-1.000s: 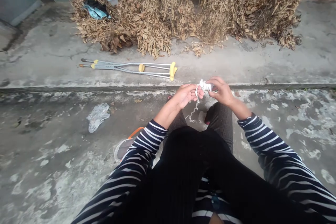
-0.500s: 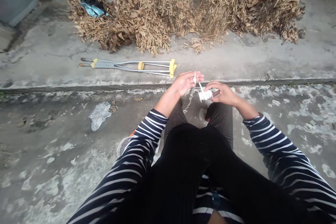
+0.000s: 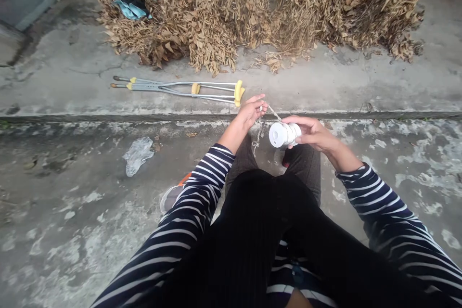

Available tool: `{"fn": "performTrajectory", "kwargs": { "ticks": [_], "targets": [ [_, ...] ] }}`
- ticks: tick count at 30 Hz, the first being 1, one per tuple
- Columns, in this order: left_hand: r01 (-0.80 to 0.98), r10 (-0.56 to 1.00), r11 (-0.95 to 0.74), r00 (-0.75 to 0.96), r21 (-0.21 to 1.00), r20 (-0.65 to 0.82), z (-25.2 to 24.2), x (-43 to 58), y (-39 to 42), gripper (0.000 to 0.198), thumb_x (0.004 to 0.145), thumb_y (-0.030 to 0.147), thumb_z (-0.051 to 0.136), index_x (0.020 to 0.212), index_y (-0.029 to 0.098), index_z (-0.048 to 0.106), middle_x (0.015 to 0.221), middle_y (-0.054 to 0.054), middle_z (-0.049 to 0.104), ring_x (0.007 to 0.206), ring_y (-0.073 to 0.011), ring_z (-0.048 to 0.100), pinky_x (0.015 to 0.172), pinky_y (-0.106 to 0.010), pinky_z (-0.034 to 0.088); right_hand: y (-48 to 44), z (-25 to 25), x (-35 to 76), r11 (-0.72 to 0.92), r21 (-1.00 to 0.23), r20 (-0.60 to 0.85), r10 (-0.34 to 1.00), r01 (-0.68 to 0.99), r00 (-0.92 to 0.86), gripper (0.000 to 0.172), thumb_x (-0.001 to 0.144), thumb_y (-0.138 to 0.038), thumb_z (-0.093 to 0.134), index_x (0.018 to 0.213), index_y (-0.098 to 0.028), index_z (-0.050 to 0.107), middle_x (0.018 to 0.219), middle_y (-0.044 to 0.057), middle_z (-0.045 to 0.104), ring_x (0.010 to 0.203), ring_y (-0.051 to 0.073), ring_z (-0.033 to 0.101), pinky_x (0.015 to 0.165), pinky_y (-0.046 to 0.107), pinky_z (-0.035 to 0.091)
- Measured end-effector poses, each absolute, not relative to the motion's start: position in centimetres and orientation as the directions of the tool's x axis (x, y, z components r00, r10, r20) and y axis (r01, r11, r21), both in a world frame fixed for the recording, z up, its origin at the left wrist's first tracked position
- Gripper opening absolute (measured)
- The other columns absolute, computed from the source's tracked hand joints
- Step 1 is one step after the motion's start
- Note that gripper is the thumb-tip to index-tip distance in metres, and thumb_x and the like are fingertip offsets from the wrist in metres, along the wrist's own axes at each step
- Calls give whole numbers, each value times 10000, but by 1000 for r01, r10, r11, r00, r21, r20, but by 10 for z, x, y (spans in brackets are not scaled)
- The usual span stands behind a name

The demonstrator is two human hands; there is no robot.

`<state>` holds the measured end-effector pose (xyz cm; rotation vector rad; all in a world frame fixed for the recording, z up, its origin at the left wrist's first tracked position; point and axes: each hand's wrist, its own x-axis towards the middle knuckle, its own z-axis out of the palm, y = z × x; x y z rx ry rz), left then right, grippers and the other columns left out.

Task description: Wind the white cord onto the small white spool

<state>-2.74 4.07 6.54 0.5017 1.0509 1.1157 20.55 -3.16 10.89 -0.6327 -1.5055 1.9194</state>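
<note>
A white spool (image 3: 282,134) wound with white cord is in my right hand (image 3: 312,134), its flat end turned toward the camera. The fingers are wrapped round its right part. From the spool a stretch of cord (image 3: 273,111) runs up and left to my left hand (image 3: 250,110), whose curled fingers hold it, with a loop around them. More thin pale cord (image 3: 257,142) hangs below my left hand, over the gap between my knees.
Grey crutches with yellow pads (image 3: 195,89) lie on the concrete ledge (image 3: 306,86). Behind them stand dried leafy bundles (image 3: 202,14), with a blue and black cloth (image 3: 132,7) at left. Crumpled clear plastic (image 3: 138,155) lies on the lower ground.
The spool has turned its round end to the camera and sits a little nearer. My left fingers have curled from stretched out, and my right hand has moved slightly down and right.
</note>
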Motion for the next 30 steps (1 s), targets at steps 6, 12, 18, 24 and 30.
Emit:
{"fn": "performTrajectory", "kwargs": {
  "ticks": [6, 12, 18, 24, 30],
  "targets": [
    [-350, 879, 476, 201, 806, -432, 40, -20, 47, 171, 902, 47, 611, 1048, 112, 670, 660, -7, 649, 547, -76, 596, 554, -170, 487, -31, 120, 206, -150, -967, 9, 783, -204, -622, 482, 731, -215, 866, 1198, -294, 779, 1116, 27, 745, 883, 187, 696, 668, 324, 664],
    [247, 934, 336, 37, 909, -355, 3, -24, 41, 166, 826, 94, 697, 978, 141, 746, 1122, -106, 756, 1043, -219, 724, 957, -349, 603, -1, 116, 223, -274, -931, -157, 897, -242, -412, 470, 723, -248, 799, 1190, -227, 751, 1011, 54, 771, 766, 182, 727, 602, 284, 664],
    [-3, 994, 105, -2, 994, -105, 19, 1, 32, 282, 871, 107, 629, 1129, 125, 739, 1258, -130, 730, 1177, -240, 677, 849, -326, 626, 26, 115, 232, -403, -897, -315, 869, -179, -380, 494, 727, -192, 755, 1219, -187, 710, 960, 67, 786, 753, 194, 764, 618, 267, 683],
    [-389, 994, 92, 91, 917, -61, 49, 43, 14, 231, 789, 159, 774, 1020, 152, 765, 975, -61, 784, 889, -180, 714, 817, -308, 591, 25, 111, 216, -450, -876, -335, 825, -171, -455, 434, 782, -228, 734, 1213, -216, 684, 1034, 82, 792, 867, 236, 778, 777, 347, 710],
    [-293, 998, 51, 49, 955, -38, 47, 33, 9, 92, 735, 154, 808, 823, 137, 787, 800, -24, 766, 804, -163, 691, 807, -275, 542, 17, 104, 219, -549, -801, -397, 785, -238, -476, 394, 757, -247, 739, 1145, -200, 685, 969, 78, 794, 777, 208, 766, 623, 257, 678]
  ]
}}
